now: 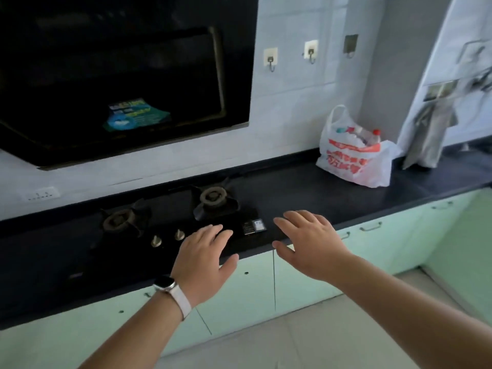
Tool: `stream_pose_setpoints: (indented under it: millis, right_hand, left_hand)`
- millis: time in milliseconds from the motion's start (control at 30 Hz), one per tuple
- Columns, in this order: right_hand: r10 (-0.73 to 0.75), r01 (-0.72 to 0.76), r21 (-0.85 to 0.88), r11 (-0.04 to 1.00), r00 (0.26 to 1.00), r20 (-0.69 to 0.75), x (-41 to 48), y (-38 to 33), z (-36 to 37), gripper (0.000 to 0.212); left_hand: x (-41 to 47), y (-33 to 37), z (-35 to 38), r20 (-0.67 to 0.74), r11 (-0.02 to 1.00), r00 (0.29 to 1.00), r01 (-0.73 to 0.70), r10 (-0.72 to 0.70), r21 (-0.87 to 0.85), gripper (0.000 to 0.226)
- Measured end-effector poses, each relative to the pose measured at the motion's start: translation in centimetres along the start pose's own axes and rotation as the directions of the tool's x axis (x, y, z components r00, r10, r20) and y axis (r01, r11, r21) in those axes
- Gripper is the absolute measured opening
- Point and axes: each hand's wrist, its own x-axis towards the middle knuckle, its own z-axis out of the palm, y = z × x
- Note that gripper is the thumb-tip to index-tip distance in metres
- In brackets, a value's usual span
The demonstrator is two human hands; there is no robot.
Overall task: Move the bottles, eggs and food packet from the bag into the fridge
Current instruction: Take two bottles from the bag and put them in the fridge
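A white plastic bag (354, 161) with red print stands on the dark counter at the right, near the wall corner. Bottle tops show through its open mouth, one with a red cap (376, 132); the rest of its contents are hidden. My left hand (205, 258), a watch on its wrist, hovers palm down over the counter's front edge by the stove knobs. Beside it my right hand (308, 242) is also spread flat and holds nothing. Both hands are well short of the bag. No fridge is in view.
A black gas stove (170, 217) with two burners is set into the dark counter (306, 190). A black range hood (119, 75) hangs over it. Wall hooks (270, 59) sit on the white tiles. Grey cloths (428, 134) hang right of the bag. Green cabinets (239, 296) lie below.
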Motion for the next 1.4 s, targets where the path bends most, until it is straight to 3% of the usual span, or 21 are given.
stream_pose_setpoints:
  millis: [300,533,967,1400]
  right_hand:
    - [0.277,-0.276,-0.017,0.961,0.961,0.027,-3.1,8.2,-0.4,0.059]
    - [0.425,-0.422,-0.067,0.904,0.905,0.031,-0.7,13.5,0.6,0.062]
    - [0.580,-0.576,-0.112,0.810,0.815,0.001,9.1,20.0,0.7,0.066]
    - [0.676,-0.671,-0.098,0.735,0.737,0.012,9.4,28.1,2.2,0.062]
  left_hand:
    - [8.7,6.5,4.5,-0.019,0.961,0.969,-0.245,0.245,-0.130,0.054]
    - [16.9,8.9,9.1,-0.052,0.899,0.923,-0.383,0.381,-0.211,0.053]
    - [32.3,8.8,15.4,-0.096,0.799,0.843,-0.533,0.529,-0.279,0.051]
    - [39.1,15.5,19.7,-0.044,0.712,0.761,-0.624,0.647,-0.323,0.051]
